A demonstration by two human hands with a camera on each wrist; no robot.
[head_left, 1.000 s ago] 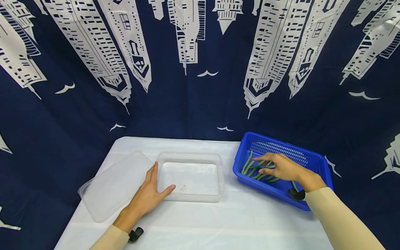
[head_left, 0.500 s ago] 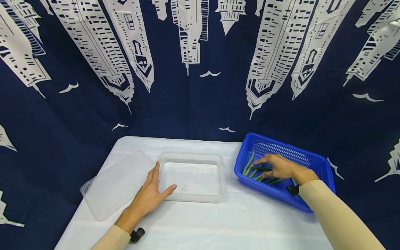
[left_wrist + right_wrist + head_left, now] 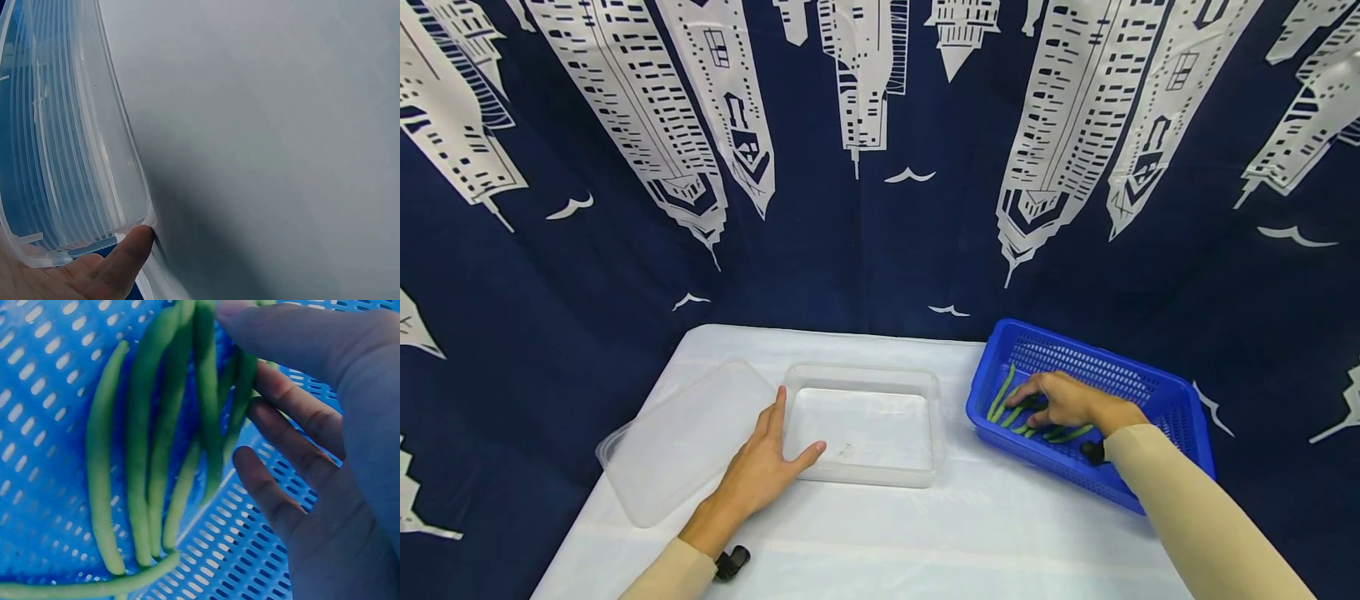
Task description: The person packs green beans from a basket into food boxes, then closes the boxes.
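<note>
A clear plastic food container (image 3: 865, 429) stands at the middle of the table. My left hand (image 3: 752, 475) rests at its left end, fingers straight, the thumb (image 3: 128, 256) at the corner in the left wrist view. Green beans (image 3: 140, 444) lie in a blue perforated basket (image 3: 1093, 354) on the right. Reaching down into this basket, my right hand (image 3: 1063, 400) has its thumb (image 3: 281, 331) on some of the beans and its fingers bent round their far side. The index fingertip is hidden in the right wrist view.
Left of the container, partly behind my left hand, lies a translucent flat lid (image 3: 685, 454). All of it sits on a white-covered table (image 3: 880, 542). A dark blue cloth (image 3: 865, 250) with white buildings hangs behind the table's far edge.
My right hand has sunk lower among the green beans, and its thumb and fingers have drawn together round some of them. The left hand stays at the container.
</note>
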